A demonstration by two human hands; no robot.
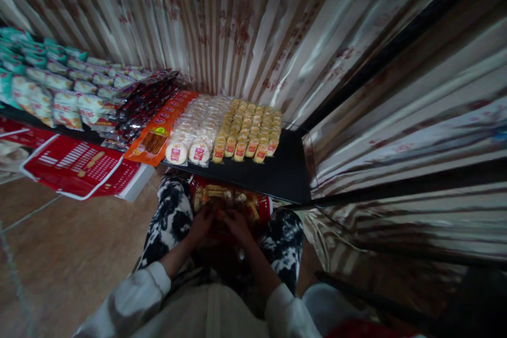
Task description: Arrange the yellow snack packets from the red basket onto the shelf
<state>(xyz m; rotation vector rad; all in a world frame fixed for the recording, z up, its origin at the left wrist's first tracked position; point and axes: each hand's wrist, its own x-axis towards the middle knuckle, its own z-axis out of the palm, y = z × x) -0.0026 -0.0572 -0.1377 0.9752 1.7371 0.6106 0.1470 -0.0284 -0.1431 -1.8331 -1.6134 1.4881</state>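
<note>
Between my knees is a red bag (pixel 264 206) with packaged yellow-brown snacks (pixel 216 193) in its opening. My left hand (pixel 204 222) and my right hand (pixel 236 222) meet over these packets, fingers bent inward and close together. Whatever they grip is small, dark and too blurred to name. Just beyond the bag, yellow snack packets (pixel 247 129) stand in tight rows on a black shelf (pixel 285 169). Left of them are rows of clear-wrapped round white crackers (pixel 194 132), then an orange snack bag (pixel 158 127).
Dark red packets (pixel 148 108) and white-and-green snack bags (pixel 43 79) fill the shelf's left part. A large red printed bag (pixel 83 163) hangs below its front edge. Striped curtains (pixel 222 16) rise behind, with dark frame bars (pixel 368 68) at right. Tiled floor (pixel 91 243) lies at left.
</note>
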